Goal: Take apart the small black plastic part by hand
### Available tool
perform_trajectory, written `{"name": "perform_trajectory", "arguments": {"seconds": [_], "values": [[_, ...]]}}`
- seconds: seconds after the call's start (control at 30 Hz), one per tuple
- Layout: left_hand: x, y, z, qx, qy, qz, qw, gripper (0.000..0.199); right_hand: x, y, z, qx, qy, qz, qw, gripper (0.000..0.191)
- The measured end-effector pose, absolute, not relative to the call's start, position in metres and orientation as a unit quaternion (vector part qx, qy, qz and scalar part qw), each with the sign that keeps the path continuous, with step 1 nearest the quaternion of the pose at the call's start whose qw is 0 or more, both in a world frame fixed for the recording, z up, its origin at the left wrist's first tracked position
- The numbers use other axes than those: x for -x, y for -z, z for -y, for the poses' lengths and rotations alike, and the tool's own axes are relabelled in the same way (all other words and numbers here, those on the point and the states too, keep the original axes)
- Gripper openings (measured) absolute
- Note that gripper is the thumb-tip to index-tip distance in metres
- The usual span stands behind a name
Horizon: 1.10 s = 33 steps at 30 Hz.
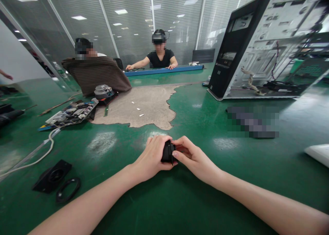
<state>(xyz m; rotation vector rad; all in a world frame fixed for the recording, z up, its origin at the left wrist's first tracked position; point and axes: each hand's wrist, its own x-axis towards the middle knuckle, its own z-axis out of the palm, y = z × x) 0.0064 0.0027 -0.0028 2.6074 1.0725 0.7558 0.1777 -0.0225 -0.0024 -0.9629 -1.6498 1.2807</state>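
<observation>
A small black plastic part [167,153] sits between my two hands, low over the green table. My left hand [153,154] wraps around its left side, with the thumb below and the fingers over the top. On its right side, my right hand [193,156] pinches the edge with thumb and fingertips. Much of the part is covered by my fingers, so its exact kind does not show. To the left of my left forearm lie a square black plate [43,184] with a round opening and a black ring [58,196].
An open computer case [220,73] stands at the right. A circuit board [69,115] and a white cable [51,144] lie at the left. A bare, peeled patch [151,106] marks the tabletop. Two people sit across, one behind a blue bar [164,70].
</observation>
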Motion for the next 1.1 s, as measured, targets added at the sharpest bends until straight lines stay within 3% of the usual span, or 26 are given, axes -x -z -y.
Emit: {"name": "perform_trajectory", "arguments": {"seconds": [0.47,0.7,0.9,1.1], "values": [[-0.0066,0.0013,-0.0023,-0.891,-0.245,-0.365,0.112,0.056,-0.1822,-0.0066,0.0264,0.401,-0.390,0.743,0.369,0.020],[-0.0070,0.0035,-0.0029,-0.890,-0.257,-0.360,0.106,0.057,-0.1776,-0.0027,0.0252,0.403,-0.437,0.706,0.385,0.008],[-0.0074,0.0034,-0.0032,-0.887,-0.259,-0.366,0.111,0.056,-0.1774,-0.0002,0.0243,0.410,-0.426,0.709,0.384,0.021],[-0.0066,0.0025,-0.0028,-0.888,-0.254,-0.367,0.114,0.057,-0.1796,0.0004,0.0242,0.394,-0.414,0.727,0.380,0.018]]}}
